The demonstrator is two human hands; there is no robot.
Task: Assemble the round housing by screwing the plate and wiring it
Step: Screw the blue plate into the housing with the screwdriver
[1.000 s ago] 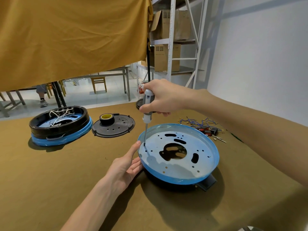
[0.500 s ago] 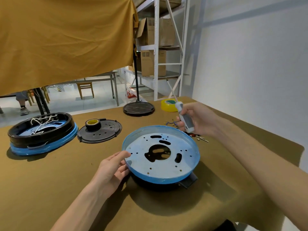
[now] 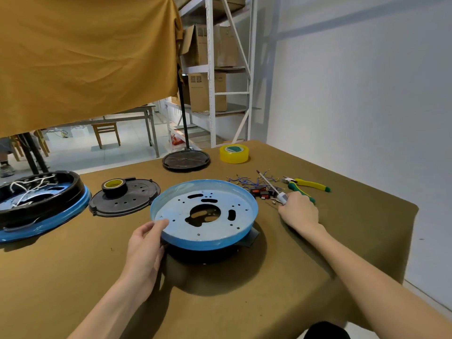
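A round housing with a blue-rimmed perforated metal plate sits on the brown table in front of me. My left hand grips its near-left rim, thumb over the edge. My right hand rests on the table to the right of the housing, fingers closed around the grey handle of a screwdriver, whose shaft points away over a heap of blue wires and small connectors. Small screws lie beside the hand.
A second black and blue housing with white wires stands at far left. A black cover disc carries a tape roll. Yellow tape, a black stand base and yellow-green pliers lie behind. The table edge runs right.
My right hand lifted the screwdriver off the plate, carried it right and lowered it to the table beside the wires. My left hand shifted to grip the rim.
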